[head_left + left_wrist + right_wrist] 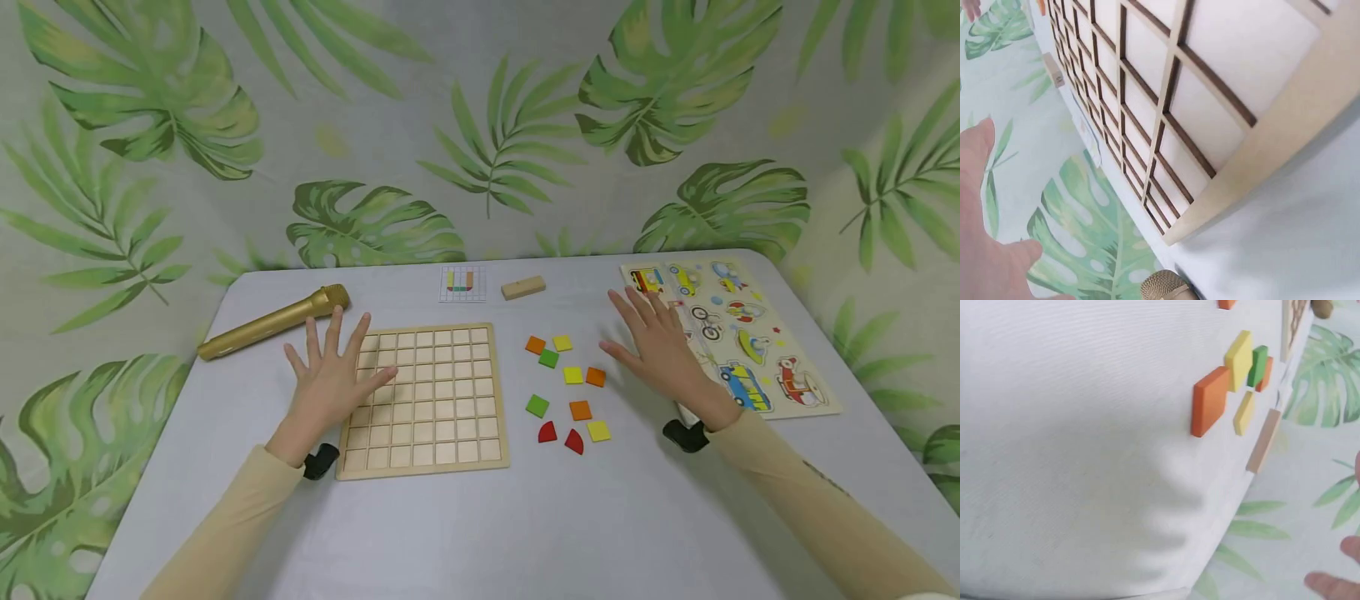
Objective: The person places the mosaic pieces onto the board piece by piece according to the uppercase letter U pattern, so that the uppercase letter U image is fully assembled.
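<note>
My left hand is held with its fingers spread over the left side of a wooden grid board. Its fingers hold nothing. To the right of the tiles, my right hand hovers over the table, fingers extended and nothing in them, overlapping the edge of a picture puzzle board. Between the hands lie several flat square tiles: orange, yellow and green. Two red quarter-round pieces are nearest the front. In the right wrist view, an orange tile lies beside several others.
A gold microphone lies slantwise at the back left. Behind the grid board is a small card printed with a coloured pattern on a grid, and beside it a wooden block. A leaf-patterned cloth hangs behind the white table.
</note>
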Action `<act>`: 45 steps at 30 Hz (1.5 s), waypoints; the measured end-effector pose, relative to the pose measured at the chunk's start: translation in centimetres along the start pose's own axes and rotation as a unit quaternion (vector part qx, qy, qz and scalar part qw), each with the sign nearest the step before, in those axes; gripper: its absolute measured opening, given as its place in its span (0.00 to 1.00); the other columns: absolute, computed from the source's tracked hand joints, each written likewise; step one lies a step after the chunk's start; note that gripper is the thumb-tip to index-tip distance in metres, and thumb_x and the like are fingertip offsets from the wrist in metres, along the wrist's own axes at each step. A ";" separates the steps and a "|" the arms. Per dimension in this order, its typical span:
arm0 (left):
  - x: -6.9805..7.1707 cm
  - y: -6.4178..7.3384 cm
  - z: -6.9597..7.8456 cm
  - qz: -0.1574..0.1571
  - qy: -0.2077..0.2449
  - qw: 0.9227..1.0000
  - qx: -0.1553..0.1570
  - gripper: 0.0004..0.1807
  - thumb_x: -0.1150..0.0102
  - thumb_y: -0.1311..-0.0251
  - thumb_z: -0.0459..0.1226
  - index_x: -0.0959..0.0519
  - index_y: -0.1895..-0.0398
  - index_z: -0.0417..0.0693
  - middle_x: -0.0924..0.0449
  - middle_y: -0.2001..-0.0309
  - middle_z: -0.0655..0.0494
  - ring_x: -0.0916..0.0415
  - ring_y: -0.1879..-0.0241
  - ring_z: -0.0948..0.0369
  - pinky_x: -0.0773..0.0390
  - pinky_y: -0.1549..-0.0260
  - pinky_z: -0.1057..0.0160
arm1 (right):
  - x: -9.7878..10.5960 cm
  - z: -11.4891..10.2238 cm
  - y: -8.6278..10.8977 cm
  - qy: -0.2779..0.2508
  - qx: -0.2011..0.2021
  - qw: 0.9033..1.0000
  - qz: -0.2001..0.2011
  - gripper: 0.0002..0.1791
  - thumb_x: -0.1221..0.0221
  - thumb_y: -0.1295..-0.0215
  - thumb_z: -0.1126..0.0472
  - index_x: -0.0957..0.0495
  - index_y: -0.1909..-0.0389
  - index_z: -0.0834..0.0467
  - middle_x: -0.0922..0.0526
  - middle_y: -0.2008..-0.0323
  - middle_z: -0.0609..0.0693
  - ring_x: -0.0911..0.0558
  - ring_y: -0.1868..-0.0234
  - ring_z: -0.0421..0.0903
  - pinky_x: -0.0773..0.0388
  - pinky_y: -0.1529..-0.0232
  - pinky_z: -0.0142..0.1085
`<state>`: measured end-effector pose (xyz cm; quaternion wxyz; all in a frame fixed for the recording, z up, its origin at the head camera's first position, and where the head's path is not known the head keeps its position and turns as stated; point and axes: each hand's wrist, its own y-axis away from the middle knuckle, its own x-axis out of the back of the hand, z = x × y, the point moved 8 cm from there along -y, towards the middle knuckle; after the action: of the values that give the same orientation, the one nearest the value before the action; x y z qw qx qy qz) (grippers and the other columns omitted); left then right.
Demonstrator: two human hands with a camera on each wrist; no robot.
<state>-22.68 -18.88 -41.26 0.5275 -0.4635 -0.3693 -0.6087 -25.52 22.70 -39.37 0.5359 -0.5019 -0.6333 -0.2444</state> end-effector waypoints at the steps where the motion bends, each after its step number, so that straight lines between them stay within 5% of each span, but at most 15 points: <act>1: 0.1 0.0 0.0 -0.002 0.008 1.000 -0.003 0.50 0.52 0.40 0.65 0.59 0.23 0.55 0.73 0.25 0.42 0.86 0.31 0.37 0.78 0.47 0.27 | 0.0 -0.1 -0.3 -0.027 0.008 1.000 0.000 0.41 0.42 0.33 0.48 0.50 0.25 0.57 0.48 0.29 0.66 0.52 0.30 0.67 0.59 0.36 0.63; 7: 0.0 0.1 -0.8 -0.023 0.081 0.995 -0.052 0.47 0.45 0.37 0.56 0.59 0.23 0.54 0.68 0.24 0.44 0.71 0.29 0.38 0.66 0.42 0.29 | -0.5 -0.5 -2.4 -0.200 0.024 0.979 -0.017 0.35 0.39 0.34 0.60 0.41 0.30 0.62 0.36 0.33 0.62 0.36 0.36 0.61 0.39 0.40 0.56; 14: -1.0 0.3 -3.3 -0.059 0.194 0.977 -0.062 0.48 0.39 0.38 0.47 0.56 0.23 0.48 0.61 0.25 0.42 0.62 0.28 0.41 0.55 0.39 0.35 | -2.1 0.2 -4.4 -0.398 -0.025 0.914 -0.070 0.25 0.43 0.33 0.68 0.34 0.37 0.66 0.30 0.39 0.63 0.29 0.40 0.58 0.29 0.45 0.37; 17: -1.3 0.7 -4.3 -0.071 0.207 0.974 -0.056 0.48 0.36 0.40 0.47 0.53 0.24 0.44 0.56 0.26 0.41 0.59 0.28 0.42 0.54 0.37 0.38 | -2.9 0.9 -4.9 -0.444 -0.048 0.890 -0.088 0.24 0.43 0.33 0.67 0.34 0.38 0.67 0.29 0.40 0.64 0.29 0.41 0.58 0.28 0.49 0.29; 22: -2.1 1.4 -5.1 -0.105 0.220 0.968 -0.058 0.50 0.33 0.43 0.46 0.51 0.25 0.40 0.53 0.26 0.40 0.59 0.29 0.41 0.55 0.37 0.39 | -4.4 1.9 -5.4 -0.466 -0.079 0.875 -0.108 0.22 0.44 0.32 0.68 0.34 0.39 0.70 0.28 0.42 0.66 0.29 0.43 0.59 0.28 0.50 0.30; 32: -3.4 2.2 -5.5 -0.152 0.224 0.958 -0.092 0.53 0.30 0.47 0.45 0.52 0.26 0.35 0.59 0.26 0.38 0.69 0.29 0.36 0.62 0.40 0.32 | -6.9 2.7 -5.8 -0.449 -0.115 0.875 -0.136 0.18 0.44 0.36 0.72 0.30 0.45 0.71 0.25 0.47 0.65 0.25 0.48 0.55 0.27 0.52 0.29; 45: -3.3 2.1 -4.8 -0.148 0.180 0.967 -0.106 0.51 0.32 0.46 0.46 0.49 0.26 0.36 0.56 0.26 0.40 0.65 0.30 0.36 0.61 0.45 0.27 | -8.3 1.9 -5.9 -0.340 -0.124 0.922 -0.136 0.16 0.39 0.42 0.76 0.25 0.52 0.67 0.20 0.53 0.61 0.23 0.53 0.55 0.30 0.46 0.46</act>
<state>-21.43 -22.77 -45.91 0.4371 -0.3394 -0.2664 -0.7892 -32.28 18.97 -46.30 0.1834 -0.5264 -0.8042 -0.2061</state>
